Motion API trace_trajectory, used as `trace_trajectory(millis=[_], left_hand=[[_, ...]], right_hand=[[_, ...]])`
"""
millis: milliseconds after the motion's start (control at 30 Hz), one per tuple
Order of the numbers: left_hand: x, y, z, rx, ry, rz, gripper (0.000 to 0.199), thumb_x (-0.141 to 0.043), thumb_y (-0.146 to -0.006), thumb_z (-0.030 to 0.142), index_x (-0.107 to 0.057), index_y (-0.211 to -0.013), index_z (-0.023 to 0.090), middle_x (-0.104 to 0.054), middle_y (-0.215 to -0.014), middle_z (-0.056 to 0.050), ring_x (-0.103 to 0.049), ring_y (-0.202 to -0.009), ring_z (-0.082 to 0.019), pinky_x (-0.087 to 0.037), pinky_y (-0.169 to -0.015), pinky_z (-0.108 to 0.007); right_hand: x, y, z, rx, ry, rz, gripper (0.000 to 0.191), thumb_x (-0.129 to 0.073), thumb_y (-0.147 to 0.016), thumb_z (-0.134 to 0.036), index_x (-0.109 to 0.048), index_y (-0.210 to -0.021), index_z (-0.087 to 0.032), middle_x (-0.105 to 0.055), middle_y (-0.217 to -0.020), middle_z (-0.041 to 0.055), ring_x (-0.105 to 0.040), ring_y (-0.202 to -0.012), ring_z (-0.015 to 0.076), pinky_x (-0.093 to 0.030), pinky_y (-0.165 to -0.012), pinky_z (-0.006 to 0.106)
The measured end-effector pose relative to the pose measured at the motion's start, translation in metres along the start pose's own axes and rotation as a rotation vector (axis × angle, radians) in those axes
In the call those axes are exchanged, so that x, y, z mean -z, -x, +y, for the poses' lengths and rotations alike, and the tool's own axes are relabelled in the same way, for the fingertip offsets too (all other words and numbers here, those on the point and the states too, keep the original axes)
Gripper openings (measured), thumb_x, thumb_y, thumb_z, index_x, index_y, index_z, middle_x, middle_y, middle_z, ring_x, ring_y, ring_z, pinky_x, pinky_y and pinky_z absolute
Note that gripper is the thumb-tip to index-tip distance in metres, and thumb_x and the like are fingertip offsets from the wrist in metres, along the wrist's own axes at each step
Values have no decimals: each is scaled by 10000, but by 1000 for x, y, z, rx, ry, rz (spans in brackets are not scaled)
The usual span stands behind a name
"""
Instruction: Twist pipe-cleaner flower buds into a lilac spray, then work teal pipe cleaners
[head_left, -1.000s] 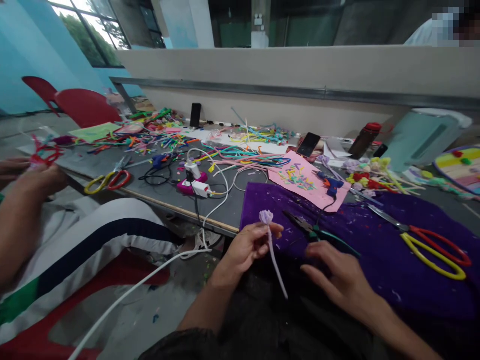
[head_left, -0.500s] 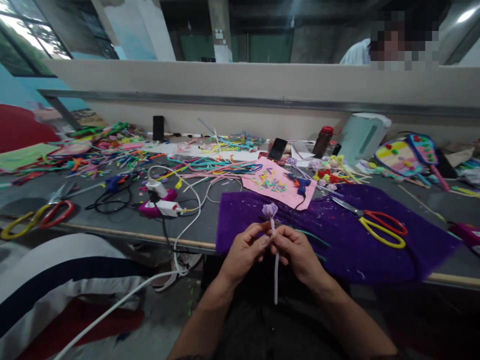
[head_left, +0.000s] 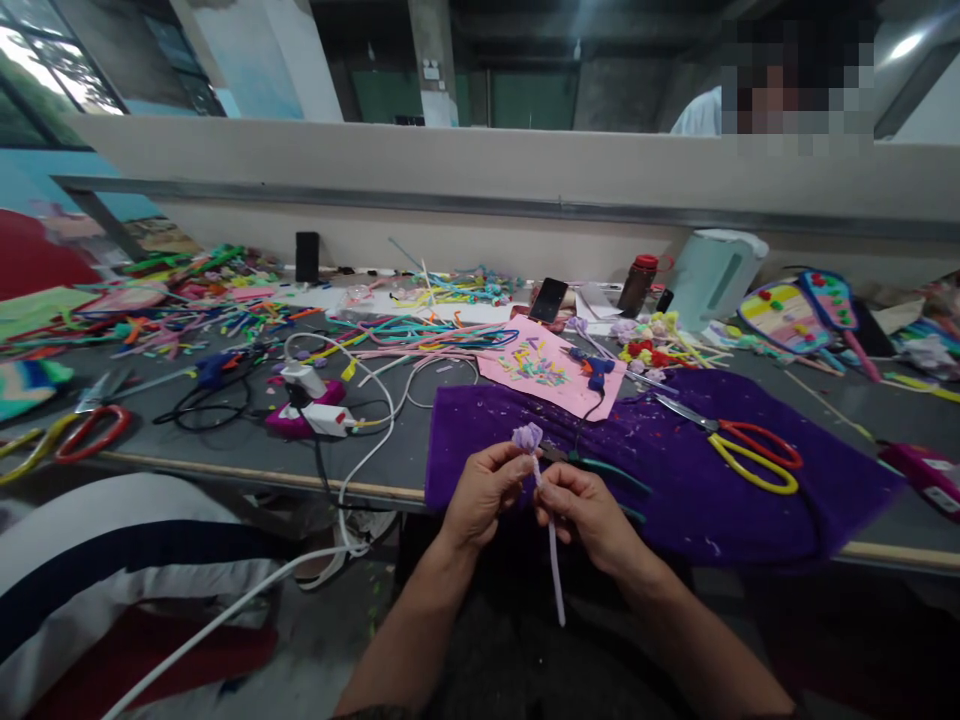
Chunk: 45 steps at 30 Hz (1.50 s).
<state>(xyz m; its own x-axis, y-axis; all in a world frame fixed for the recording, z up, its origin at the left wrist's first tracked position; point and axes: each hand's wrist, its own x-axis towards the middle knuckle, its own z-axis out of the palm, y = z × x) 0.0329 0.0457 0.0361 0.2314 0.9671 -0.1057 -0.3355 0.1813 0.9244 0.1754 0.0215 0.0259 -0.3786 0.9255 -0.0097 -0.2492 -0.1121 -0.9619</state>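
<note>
While both hands' fingers (head_left: 550,494) pinch its stem, lilac flower (head_left: 527,436), fuzzy, bunched, pale stem dangling

Dark gray table (head_left: 217,442), purple cloth (head_left: 667,525), pink sheet (head_left: 576,398)

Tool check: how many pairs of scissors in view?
2. One pair lies on the purple cloth, at right; another by the table's front edge, far left, partly out of frame. Others may be hidden.

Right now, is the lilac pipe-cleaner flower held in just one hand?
No, the left hand and right hand both pinch its stem.
</note>
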Motion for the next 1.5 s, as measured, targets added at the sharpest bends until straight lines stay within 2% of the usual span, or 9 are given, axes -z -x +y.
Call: trace_trajectory(millis=[133, 267, 467, 667, 767, 900, 1167, 1367, 1500], left_hand=[[-3, 0, -3, 32, 25, 10, 286, -682, -616, 303, -637, -814, 102, -431, -479, 56, -267, -356, 2, -143, -344, -155], [-5, 1, -5, 17, 49, 15, 220, -681, -623, 277, -639, -762, 112, -466, -506, 47, -270, -362, 7, -156, -345, -147], [-8, 8, -9, 17, 115, 36, 187, -709, -591, 208, -633, -737, 119, -550, -630, 4, -473, -529, -57, -378, -494, -169], [-10, 17, -13, -32, 99, 63, 152, -699, -613, 210, -607, -697, 123, -501, -614, 28, -438, -534, -37, -364, -499, -146], [-11, 22, -10, -22, 138, 90, 176, -701, -609, 229, -601, -708, 123, -456, -566, 43, -380, -468, -16, -315, -437, -129], [-7, 24, -1, -52, 226, 106, 172, -686, -626, 239, -576, -686, 121, -400, -529, 60, -287, -394, 6, -230, -365, -119], [6, 18, 27, -135, 344, 96, 174, -670, -645, 208, -516, -654, 127, -488, -623, 46, -346, -387, 12, -301, -360, -112], [-12, -1, 48, -41, 256, 22, 180, -666, -659, 244, -564, -752, 128, -584, -698, -2, -424, -413, -3, -317, -340, -84], [-25, -21, 66, 9, 291, -24, 178, -660, -664, 229, -544, -766, 141, -561, -642, 15, -439, -410, -17, -319, -316, -81]], right_hand=[[3, 1, 3, 3, 39, -21, 251, -555, -764, -370, -497, -682, -139, -551, -561, -21, -352, -358, 25, -230, -362, 170], [4, 2, 4, 13, 66, -2, 239, -534, -780, -369, -507, -709, -142, -564, -590, -17, -369, -364, 27, -254, -367, 168], [2, 6, 2, 56, 110, 28, 206, -557, -769, -338, -524, -714, -143, -564, -580, -19, -385, -369, 32, -283, -370, 167], [-3, 10, -3, 71, 113, -14, 230, -537, -784, -352, -511, -698, -140, -546, -555, -23, -386, -379, 34, -284, -374, 165], [-4, 17, -4, 31, 111, -77, 233, -535, -783, -363, -507, -718, -141, -556, -567, -19, -383, -380, 34, -279, -373, 162], [-2, 31, -4, -73, 139, -150, 239, -549, -768, -369, -521, -726, -135, -553, -571, -19, -384, -394, 34, -278, -377, 157], [16, 61, -12, -196, 361, -232, 154, -516, -787, -273, -544, -739, -129, -576, -611, -12, -397, -418, 31, -274, -390, 142], [25, 57, -32, -97, 479, -218, 129, -493, -797, -232, -559, -761, -126, -583, -633, -6, -463, -506, 51, -328, -449, 144], [35, 46, -44, -123, 476, -181, 132, -481, -803, -248, -535, -766, -133, -571, -612, -20, -410, -415, 28, -289, -391, 135]])
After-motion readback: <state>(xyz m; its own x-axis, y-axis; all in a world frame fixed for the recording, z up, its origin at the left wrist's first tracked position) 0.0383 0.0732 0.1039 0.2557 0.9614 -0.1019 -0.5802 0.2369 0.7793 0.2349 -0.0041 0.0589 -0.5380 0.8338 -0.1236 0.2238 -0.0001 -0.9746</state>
